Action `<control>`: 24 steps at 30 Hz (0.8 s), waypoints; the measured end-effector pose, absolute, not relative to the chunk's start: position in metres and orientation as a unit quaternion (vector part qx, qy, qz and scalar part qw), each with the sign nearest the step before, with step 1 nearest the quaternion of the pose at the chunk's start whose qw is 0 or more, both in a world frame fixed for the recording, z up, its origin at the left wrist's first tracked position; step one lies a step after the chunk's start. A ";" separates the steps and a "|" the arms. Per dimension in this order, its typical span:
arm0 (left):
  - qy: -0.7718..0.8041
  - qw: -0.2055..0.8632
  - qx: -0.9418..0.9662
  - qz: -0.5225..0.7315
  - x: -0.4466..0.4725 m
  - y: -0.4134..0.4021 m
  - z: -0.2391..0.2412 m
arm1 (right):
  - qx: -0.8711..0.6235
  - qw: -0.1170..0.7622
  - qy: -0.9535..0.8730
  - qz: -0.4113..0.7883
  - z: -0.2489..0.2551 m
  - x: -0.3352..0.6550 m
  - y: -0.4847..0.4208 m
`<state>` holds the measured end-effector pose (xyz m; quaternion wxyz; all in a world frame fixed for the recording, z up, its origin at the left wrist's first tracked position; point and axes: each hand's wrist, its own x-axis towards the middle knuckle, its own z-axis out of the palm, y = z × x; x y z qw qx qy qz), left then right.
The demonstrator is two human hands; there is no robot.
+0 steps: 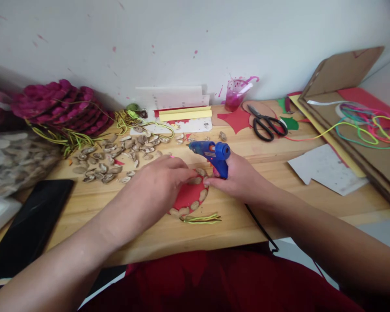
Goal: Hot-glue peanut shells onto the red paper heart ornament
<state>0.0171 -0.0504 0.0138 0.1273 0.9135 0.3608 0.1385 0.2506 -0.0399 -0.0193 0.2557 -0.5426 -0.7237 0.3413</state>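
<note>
Right hand grips smooth glue gun near round, shell-edged disc

The left hand hid part of the red disc. Left of the disc, the view's edge cut off the plastic bag.

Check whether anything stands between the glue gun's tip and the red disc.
Partly: the left grip covers the left side of the red disc, below the tip of the glue gun in this view. Nothing visible covers shells on the disc's lower right rim.
</note>
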 end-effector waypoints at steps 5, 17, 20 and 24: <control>0.376 0.122 0.916 0.063 0.028 -0.070 0.020 | -0.532 0.264 -0.731 0.337 -0.022 0.251 -0.040; 0.399 0.072 0.914 -0.026 0.048 -0.077 0.018 | -0.498 0.277 -0.762 0.308 -0.020 0.252 -0.038; 0.384 0.040 0.923 -0.002 0.046 -0.077 0.015 | -0.508 0.283 -0.761 0.288 -0.021 0.252 -0.037; 0.364 -0.019 0.930 0.045 0.045 -0.078 0.009 | -0.514 0.266 -0.767 0.276 -0.021 0.252 -0.035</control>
